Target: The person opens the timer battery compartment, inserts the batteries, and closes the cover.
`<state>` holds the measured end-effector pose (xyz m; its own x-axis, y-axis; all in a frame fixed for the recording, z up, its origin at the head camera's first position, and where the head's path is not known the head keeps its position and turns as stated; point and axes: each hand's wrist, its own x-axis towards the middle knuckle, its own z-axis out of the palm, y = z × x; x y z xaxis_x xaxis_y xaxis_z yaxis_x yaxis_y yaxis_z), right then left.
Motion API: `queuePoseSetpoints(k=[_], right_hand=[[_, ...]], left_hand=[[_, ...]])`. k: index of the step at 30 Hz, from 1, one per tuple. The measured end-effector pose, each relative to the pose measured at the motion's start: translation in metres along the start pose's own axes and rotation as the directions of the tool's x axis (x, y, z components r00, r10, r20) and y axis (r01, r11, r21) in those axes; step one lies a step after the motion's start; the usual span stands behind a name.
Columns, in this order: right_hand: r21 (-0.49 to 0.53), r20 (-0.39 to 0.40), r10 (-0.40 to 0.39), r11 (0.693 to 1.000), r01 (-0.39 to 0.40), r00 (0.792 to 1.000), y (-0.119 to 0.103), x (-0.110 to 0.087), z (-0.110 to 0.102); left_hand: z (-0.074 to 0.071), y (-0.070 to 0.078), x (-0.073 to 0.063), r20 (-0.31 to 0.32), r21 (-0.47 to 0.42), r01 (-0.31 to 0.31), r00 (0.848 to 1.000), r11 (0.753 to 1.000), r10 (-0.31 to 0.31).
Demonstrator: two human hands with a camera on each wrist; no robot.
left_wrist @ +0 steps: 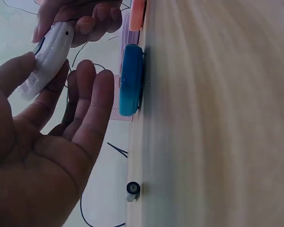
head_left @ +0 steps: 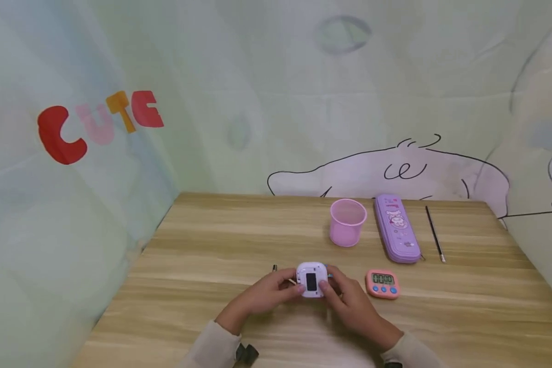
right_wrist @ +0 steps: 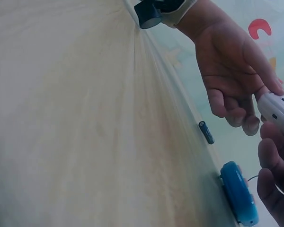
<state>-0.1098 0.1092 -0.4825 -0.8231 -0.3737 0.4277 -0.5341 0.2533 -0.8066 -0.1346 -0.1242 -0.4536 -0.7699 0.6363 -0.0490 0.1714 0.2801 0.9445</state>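
Both hands hold a small white rounded device (head_left: 305, 278) above the table, its face with a dark rectangle turned up toward the head view. The left hand (head_left: 268, 294) pinches one side between thumb and forefinger; its other fingers stretch away from the device, as the left wrist view shows. On the opposite side the right hand (head_left: 353, 305) grips the edge, thumb on the upper face. Beyond the hands a blue timer-like device (left_wrist: 131, 80) lies on the table, mostly hidden in the head view. A small battery (left_wrist: 133, 188) lies near the left hand.
To the right of the hands lies a pink timer (head_left: 383, 284) with blue buttons. Farther back are a pink cup (head_left: 345, 234), a purple pencil case (head_left: 397, 230) and a black pencil (head_left: 434, 232). A printed cloth backdrop (head_left: 239, 102) rises behind the wooden table (head_left: 202, 245).
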Motion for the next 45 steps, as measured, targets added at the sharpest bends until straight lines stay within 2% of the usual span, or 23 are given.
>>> queuePoseSetpoints(k=[2, 4, 7, 10, 14, 19, 25, 28, 32, 39, 45], right_hand=[[0.02, 0.015, 0.036, 0.999, -0.036, 0.999, -0.005, 0.0, 0.0], [0.033, 0.033, 0.063, 0.997, -0.064, 0.997, -0.01, 0.0, 0.0], [0.067, 0.047, 0.1, 0.992, -0.103, 0.994, -0.013, 0.0, -0.001], [0.099, 0.053, 0.13, 0.986, -0.134, 0.99, -0.006, -0.002, 0.002], [0.139, 0.08, 0.152, 0.977, -0.162, 0.985, 0.006, -0.005, 0.006], [0.167, 0.113, 0.136, 0.974, -0.153, 0.984, 0.011, -0.007, 0.009], [0.098, 0.121, 0.119, 0.986, -0.131, 0.985, 0.011, -0.005, 0.008], [0.065, 0.1, 0.098, 0.992, -0.105, 0.99, 0.013, -0.003, 0.01], [0.018, 0.053, 0.057, 0.998, -0.058, 0.997, 0.014, 0.0, 0.013], [-0.076, -0.014, 0.046, 0.996, -0.047, 0.999, 0.015, -0.005, 0.018], [-0.196, -0.077, 0.008, 0.98, -0.023, 0.997, 0.014, -0.005, 0.022]], left_hand=[[0.001, -0.002, -0.001, 0.002, 0.001, -0.006, 1.0, 1.0, 0.006], [0.003, -0.004, -0.001, 0.003, -0.039, -0.014, 1.0, 0.999, 0.014], [0.005, -0.006, 0.001, -0.004, -0.155, -0.044, 0.999, 0.987, 0.044], [0.006, -0.01, 0.002, -0.011, -0.279, -0.059, 0.998, 0.959, 0.058], [0.005, -0.017, 0.001, -0.009, -0.316, -0.059, 0.998, 0.947, 0.059], [0.005, -0.024, -0.002, 0.0, -0.357, -0.038, 0.999, 0.933, 0.041], [0.012, -0.031, -0.001, -0.014, -0.46, -0.001, 1.0, 0.888, -0.006], [0.013, -0.032, -0.001, -0.028, -0.477, 0.016, 0.999, 0.879, -0.033], [0.013, -0.03, -0.002, -0.041, -0.476, 0.025, 0.998, 0.879, -0.05], [0.02, -0.033, -0.002, 0.006, -0.505, 0.055, 0.998, 0.862, -0.061], [0.022, -0.036, -0.003, 0.006, -0.488, 0.025, 1.0, 0.872, -0.025]])
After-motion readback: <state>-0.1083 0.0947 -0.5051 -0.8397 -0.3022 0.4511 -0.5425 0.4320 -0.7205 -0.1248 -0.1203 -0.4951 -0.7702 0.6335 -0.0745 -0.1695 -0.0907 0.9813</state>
